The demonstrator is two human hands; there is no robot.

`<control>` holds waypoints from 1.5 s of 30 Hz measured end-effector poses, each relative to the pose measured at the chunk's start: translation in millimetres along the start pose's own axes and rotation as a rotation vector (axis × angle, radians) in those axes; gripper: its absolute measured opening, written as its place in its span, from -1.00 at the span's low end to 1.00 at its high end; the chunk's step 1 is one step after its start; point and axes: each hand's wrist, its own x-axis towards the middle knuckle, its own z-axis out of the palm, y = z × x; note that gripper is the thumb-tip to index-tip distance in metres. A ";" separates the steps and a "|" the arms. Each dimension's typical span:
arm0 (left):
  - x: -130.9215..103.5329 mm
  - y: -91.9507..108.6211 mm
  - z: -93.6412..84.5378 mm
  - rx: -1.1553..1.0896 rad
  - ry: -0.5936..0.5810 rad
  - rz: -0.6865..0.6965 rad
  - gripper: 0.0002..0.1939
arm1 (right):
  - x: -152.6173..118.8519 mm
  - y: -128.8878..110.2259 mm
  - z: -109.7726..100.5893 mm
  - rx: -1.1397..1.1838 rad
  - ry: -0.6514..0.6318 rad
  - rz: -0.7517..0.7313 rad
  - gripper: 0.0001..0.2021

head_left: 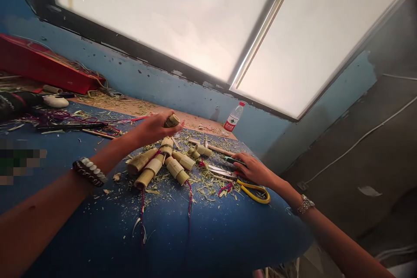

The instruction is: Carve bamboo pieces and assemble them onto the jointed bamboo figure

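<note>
The left hand (152,132) has its fingers wrapped round a short bamboo piece (171,121), raised above the worktop (228,230) with one cut end showing past the thumb. A hold like this seems right for so small and round a thing, best taken low on its side, so that the end stays free and no fingertip lies where an edge could slip. The right hand (256,168) is low, its fingers bent over a green-handled tool (233,160); whether they have closed firmly on it I cannot tell. It would be wise to take that handle well back and lift it clear of the scissors (254,192), whose parted blades lie just beside the hand. The joined bamboo sections (151,171) lie between the hands, nearer the left, among loose shavings (208,189), with purple cord (190,202) trailing from them towards the near side. Any edge should be turned away from that cord and from the left hand, and moved in short, light strokes, since dry shavings underneath could let the sections roll
</note>
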 end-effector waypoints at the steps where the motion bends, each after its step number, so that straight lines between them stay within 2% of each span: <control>1: -0.2 0.6 0.1 0.011 0.002 -0.003 -0.69 | 0.5 -0.2 0.4 0.002 -0.001 0.003 -0.71; 4: -0.4 1.6 0.6 0.041 0.015 0.001 -0.68 | 0.7 -4.1 2.3 -0.004 0.010 0.010 -0.72; 9: 1.1 -2.6 1.9 0.039 0.055 0.019 -0.72 | -5.7 -28.4 -1.4 0.005 0.151 -0.067 -0.80; 14: 0.5 -2.2 0.4 0.098 0.006 -0.027 -0.72 | -17.0 -64.2 -6.3 0.142 0.027 -0.210 -0.80; 17: -1.1 -0.3 -0.2 0.125 -0.017 -0.023 -0.72 | -17.2 -76.2 -4.3 0.117 -0.021 -0.214 -0.81; 21: -1.6 -0.7 0.1 0.140 -0.013 -0.006 -0.73 | -13.4 -79.1 -2.2 0.173 -0.051 -0.137 -0.82; 25: -0.9 -3.6 0.3 0.169 -0.013 0.008 -0.72 | -13.2 -74.6 -5.1 0.241 -0.009 -0.112 -0.84; 29: -1.5 -5.0 1.6 0.184 -0.010 0.019 -0.69 | -8.1 -69.9 -7.6 0.397 0.054 -0.081 -0.80; 31: -2.6 -4.3 2.8 0.191 -0.013 0.034 -0.69 | 0.7 -71.5 -6.1 0.524 0.136 -0.093 -0.75; 34: -4.3 -2.6 4.7 0.216 -0.055 0.067 -0.72 | 23.8 -82.3 -3.3 0.739 0.283 -0.145 -0.67; 36: -5.4 -1.8 5.3 0.235 -0.088 0.091 -0.75 | 43.4 -94.6 -5.0 0.827 0.313 -0.186 -0.66; 39: -7.1 -1.1 4.7 0.239 -0.087 0.144 -0.77 | 70.2 -114.8 -12.7 0.892 0.326 -0.288 -0.68; 41: -7.6 -1.2 3.7 0.216 -0.092 0.183 -0.77 | 82.0 -124.3 -15.1 0.948 0.393 -0.355 -0.72; 43: -7.0 -2.3 3.1 0.179 -0.110 0.215 -0.76 | 87.9 -128.1 -11.3 0.957 0.498 -0.352 -0.74; 45: -5.7 -4.2 3.4 0.134 -0.109 0.237 -0.75 | 88.5 -126.7 -2.8 0.872 0.587 -0.289 -0.77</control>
